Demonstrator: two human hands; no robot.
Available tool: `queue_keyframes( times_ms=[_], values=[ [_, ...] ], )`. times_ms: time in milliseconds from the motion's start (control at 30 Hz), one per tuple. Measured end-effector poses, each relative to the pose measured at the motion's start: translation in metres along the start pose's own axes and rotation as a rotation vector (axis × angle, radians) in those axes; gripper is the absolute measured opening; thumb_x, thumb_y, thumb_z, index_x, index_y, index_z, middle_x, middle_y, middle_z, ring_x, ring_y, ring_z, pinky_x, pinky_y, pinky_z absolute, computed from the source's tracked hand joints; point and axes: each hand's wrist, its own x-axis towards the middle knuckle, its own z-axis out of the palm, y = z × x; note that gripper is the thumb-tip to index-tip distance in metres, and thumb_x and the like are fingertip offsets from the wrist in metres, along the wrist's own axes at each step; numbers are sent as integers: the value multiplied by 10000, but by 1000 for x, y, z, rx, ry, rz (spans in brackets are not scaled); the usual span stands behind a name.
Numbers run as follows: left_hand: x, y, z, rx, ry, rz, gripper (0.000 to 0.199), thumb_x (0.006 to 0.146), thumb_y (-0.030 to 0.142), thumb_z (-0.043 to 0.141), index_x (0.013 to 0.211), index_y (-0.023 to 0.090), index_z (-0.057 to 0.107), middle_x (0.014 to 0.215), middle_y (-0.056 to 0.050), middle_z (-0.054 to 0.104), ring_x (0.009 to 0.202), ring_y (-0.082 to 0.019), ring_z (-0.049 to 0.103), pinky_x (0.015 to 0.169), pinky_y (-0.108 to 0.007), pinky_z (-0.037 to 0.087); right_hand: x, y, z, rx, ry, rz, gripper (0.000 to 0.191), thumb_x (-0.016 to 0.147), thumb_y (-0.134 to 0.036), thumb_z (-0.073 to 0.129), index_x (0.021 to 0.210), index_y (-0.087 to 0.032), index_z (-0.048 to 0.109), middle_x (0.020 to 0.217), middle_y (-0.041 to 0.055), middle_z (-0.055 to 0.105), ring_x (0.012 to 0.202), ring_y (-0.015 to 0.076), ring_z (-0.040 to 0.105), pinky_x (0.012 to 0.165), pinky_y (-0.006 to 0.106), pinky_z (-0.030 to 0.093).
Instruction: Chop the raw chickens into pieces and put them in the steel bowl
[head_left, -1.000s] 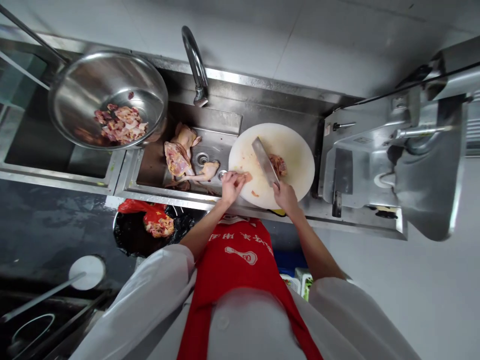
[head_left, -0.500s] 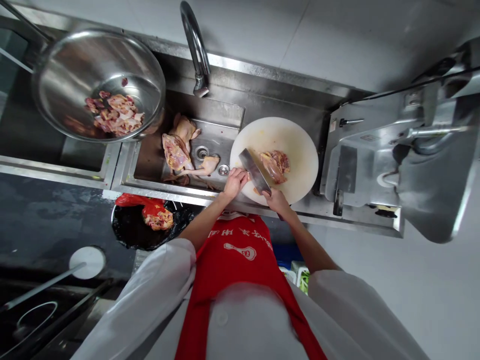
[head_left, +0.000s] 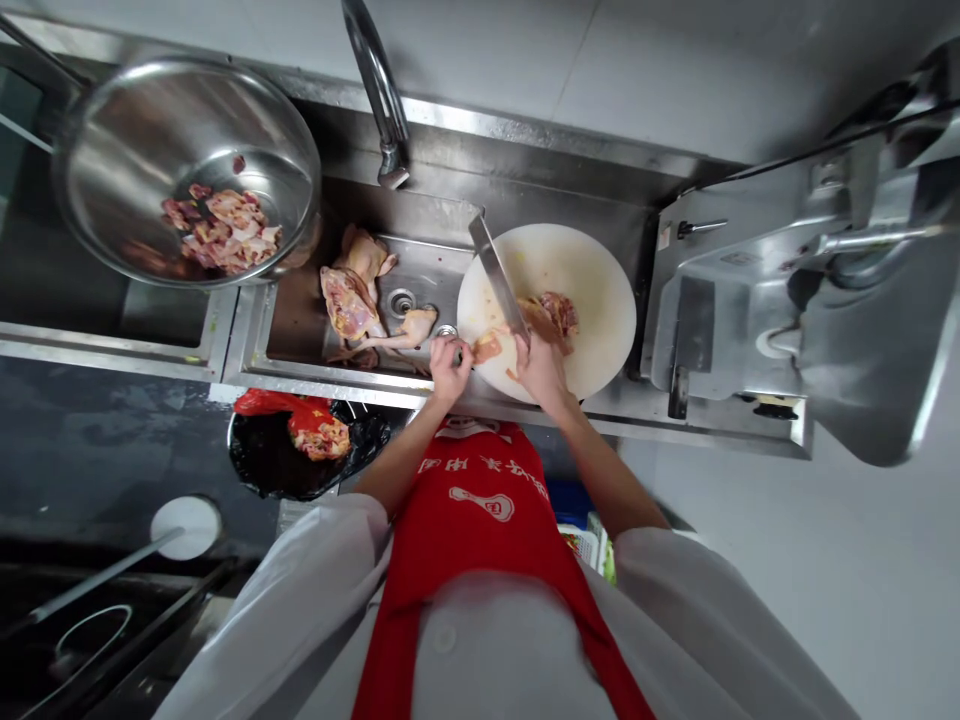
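Observation:
A cleaver (head_left: 497, 272) is gripped by its handle in my right hand (head_left: 541, 372), its blade tilted up over the round white cutting board (head_left: 600, 345). My left hand (head_left: 451, 366) is closed at the board's left edge, pinching the end of a small pale piece of meat (head_left: 486, 347) that lies on the board. Behind the blade and my right hand, a larger piece of raw poultry (head_left: 560, 312) rests on the board, partly hidden. In the sink to the left lie a halved bird (head_left: 352, 300) and a leg piece (head_left: 414, 328).
A large steel bowl (head_left: 120, 130) with cut meat stands over the sinks at the left. The faucet (head_left: 386, 120) arches behind the sink. At the right is a metal slicing machine (head_left: 742, 290) with another cleaver (head_left: 691, 340). A black-lined bin (head_left: 262, 450) stands below.
My left hand has moved left, away from the blade. The cleaver has risen and turned more edge-on, and my right hand now covers part of the larger poultry piece.

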Motion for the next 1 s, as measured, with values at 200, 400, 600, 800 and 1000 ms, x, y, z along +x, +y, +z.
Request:
queue_keyframes(
  times_ms=[200, 400, 600, 800, 1000],
  values=[
    [2, -1, 24, 3, -253, 258, 199, 983, 256, 483, 932, 178, 659, 1004, -92, 648, 987, -221, 549, 888, -377, 439, -25, -14, 28, -77, -190, 115, 357, 1010, -288, 352, 1167, -137, 635, 1059, 163, 723, 985, 253, 676, 817, 290, 455],
    [2, -5, 27, -32, -257, 285, 209, 988, 249, 476, 965, 177, 671, 1004, -89, 660, 984, -218, 560, 894, -376, 425, -48, 20, 29, -53, -191, 135, 307, 981, -273, 413, 1037, -124, 676, 979, 162, 729, 925, 224, 676, 758, 249, 419],
    [6, -1, 22, -21, -268, 284, 213, 977, 266, 501, 959, 174, 692, 992, -97, 671, 979, -230, 562, 866, -384, 421, 46, -4, 20, 180, -160, 113, 332, 944, -363, 492, 839, -113, 684, 599, 45, 625, 534, 151, 565, 549, 240, 385],
    [-2, 2, -8, -139, 115, 66, 152, 940, 306, 567, 917, 201, 675, 988, -74, 667, 1003, -223, 582, 952, -423, 423, 29, 9, -21, 134, 92, 135, 354, 952, -349, 450, 1018, -106, 699, 789, 134, 704, 785, 257, 674, 732, 324, 499],
    [-3, -5, -18, -156, 299, -34, 138, 942, 295, 549, 889, 207, 641, 954, -77, 643, 988, -221, 583, 940, -418, 454, -11, -25, 8, 115, 83, 73, 449, 1007, -364, 345, 1239, -120, 642, 1078, 178, 714, 1051, 279, 659, 897, 341, 474]
  ],
)
